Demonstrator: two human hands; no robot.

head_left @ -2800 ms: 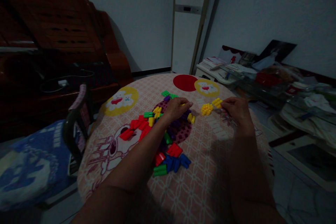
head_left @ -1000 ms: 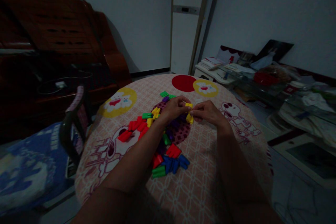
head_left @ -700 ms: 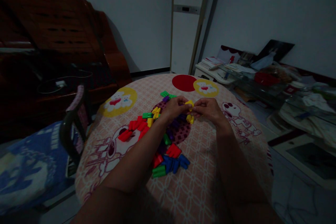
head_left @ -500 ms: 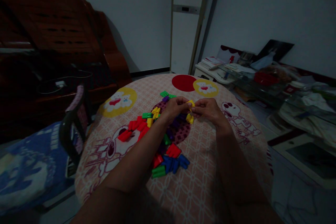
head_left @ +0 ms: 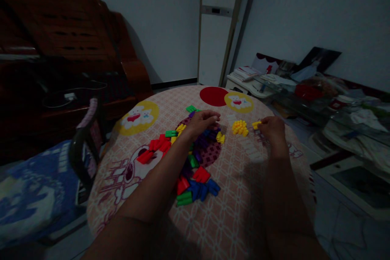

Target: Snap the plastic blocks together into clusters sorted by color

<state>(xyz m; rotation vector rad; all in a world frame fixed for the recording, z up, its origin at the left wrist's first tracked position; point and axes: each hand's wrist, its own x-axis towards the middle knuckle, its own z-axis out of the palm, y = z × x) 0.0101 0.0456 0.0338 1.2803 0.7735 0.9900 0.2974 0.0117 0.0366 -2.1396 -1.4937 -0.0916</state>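
My right hand (head_left: 272,129) pinches a yellow toy building block (head_left: 256,125) at the right side of the round table, its fingers closed. Just left of it lies a cluster of yellow blocks (head_left: 240,128). My left hand (head_left: 206,123) hovers over the loose pile, thumb and fingers apart, with nothing visible in it. Close below its fingertips is a single yellow block (head_left: 220,137). Purple blocks (head_left: 203,140) lie partly hidden under that hand. Red blocks (head_left: 160,144), blue blocks (head_left: 203,189) and a green block (head_left: 184,199) spread to the left and nearer me.
A patterned cloth covers the round table (head_left: 237,211). On the left stands a chair (head_left: 88,142) with a blue cushion, a wooden bench (head_left: 76,44) behind it. To the right, a glass-topped cabinet (head_left: 292,97) carries papers and bags.
My hands were together on a yellow block and have parted. The right moved right with a yellow block, uncovering the yellow cluster. My left hand stayed over the pile and its fingers loosened.
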